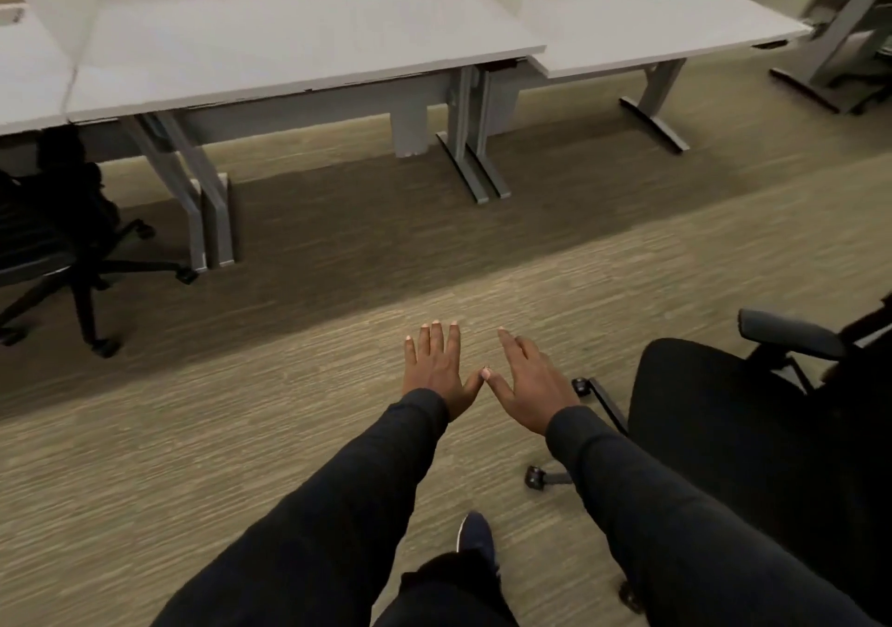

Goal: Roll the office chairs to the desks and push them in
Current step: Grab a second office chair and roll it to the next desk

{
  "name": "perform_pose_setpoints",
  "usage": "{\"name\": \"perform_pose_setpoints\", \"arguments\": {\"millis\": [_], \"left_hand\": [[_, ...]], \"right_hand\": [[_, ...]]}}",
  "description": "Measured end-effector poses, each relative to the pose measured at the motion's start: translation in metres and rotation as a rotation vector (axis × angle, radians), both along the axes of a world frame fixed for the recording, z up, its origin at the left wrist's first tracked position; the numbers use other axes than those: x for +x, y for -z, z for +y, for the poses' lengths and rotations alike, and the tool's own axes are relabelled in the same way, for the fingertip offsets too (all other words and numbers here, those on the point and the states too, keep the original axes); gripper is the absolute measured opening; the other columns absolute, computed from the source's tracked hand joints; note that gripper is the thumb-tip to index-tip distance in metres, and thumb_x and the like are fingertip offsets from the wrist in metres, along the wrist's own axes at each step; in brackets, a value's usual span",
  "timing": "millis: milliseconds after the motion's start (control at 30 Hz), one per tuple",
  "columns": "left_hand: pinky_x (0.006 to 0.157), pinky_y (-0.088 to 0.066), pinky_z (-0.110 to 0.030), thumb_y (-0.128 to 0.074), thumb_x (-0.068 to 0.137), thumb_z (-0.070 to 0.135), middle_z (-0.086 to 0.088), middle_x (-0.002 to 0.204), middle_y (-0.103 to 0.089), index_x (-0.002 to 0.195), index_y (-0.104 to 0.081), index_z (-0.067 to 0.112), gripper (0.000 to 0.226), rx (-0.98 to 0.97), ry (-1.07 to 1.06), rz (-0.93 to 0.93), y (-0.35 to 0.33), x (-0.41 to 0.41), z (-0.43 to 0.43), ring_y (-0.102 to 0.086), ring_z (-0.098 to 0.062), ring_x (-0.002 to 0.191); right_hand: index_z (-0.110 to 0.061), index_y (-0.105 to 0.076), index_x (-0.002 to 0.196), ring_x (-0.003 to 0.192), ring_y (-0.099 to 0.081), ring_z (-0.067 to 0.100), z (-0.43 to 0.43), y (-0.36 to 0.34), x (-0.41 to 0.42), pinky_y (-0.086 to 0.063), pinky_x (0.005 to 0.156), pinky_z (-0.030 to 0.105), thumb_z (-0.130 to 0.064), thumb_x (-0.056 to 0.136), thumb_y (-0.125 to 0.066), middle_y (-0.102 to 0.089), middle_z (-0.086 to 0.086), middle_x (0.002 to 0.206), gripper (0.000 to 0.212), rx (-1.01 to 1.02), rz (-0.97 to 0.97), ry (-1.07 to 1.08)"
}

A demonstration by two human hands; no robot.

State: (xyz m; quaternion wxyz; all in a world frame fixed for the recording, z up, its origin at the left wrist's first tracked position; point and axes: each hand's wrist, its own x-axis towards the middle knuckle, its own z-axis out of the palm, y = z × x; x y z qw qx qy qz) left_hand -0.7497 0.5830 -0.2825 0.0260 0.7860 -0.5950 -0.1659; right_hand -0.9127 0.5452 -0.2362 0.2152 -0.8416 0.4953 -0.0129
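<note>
A black office chair [724, 433] stands loose at the lower right, its seat beside my right arm and one grey armrest [787, 334] at its far side. Another black chair [53, 240] sits at the left, partly under the left desk [29, 90]. The middle white desk [299, 42] and the right white desk [651, 22] have no chair under them. My left hand [437, 370] and my right hand [531, 380] are stretched out flat over the carpet, fingers apart, thumbs touching, holding nothing. Neither hand touches a chair.
Grey metal desk legs [468, 143] and feet stick out onto the carpet between the desks. A further desk frame [830, 47] stands at the far right. My dark shoe [475, 537] shows below my arms. Carpet lies open between me and the desks.
</note>
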Motion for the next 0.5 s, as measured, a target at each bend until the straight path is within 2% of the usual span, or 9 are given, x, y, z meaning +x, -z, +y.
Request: {"name": "perform_pose_setpoints", "arguments": {"millis": [200, 500], "left_hand": [[0.121, 0.007, -0.052, 0.001, 0.076, 0.081, -0.014, 0.166, -0.002, 0.159, -0.002, 0.018, 0.104, -0.019, -0.003, 0.037, 0.007, -0.063, -0.067, 0.005, -0.031, 0.153], [0.121, 0.005, -0.054, -0.015, 0.089, 0.07, -0.015, 0.166, -0.001, 0.158, 0.0, 0.017, 0.089, 0.045, 0.003, -0.022, 0.005, -0.152, -0.101, 0.005, -0.031, 0.153]], "right_hand": [[-0.02, -0.014, 0.161, 0.14, -0.039, 0.029, -0.077, -0.006, -0.059, -0.04, 0.111, 0.044, -0.052, 0.101, -0.043, -0.029, 0.01, 0.16, 0.074, 0.028, -0.003, 0.04], [-0.02, -0.015, 0.16, 0.139, -0.04, 0.031, -0.107, -0.004, -0.143, -0.039, 0.111, 0.044, -0.051, 0.101, -0.044, -0.029, 0.011, 0.159, 0.073, 0.067, -0.04, -0.006]]}}
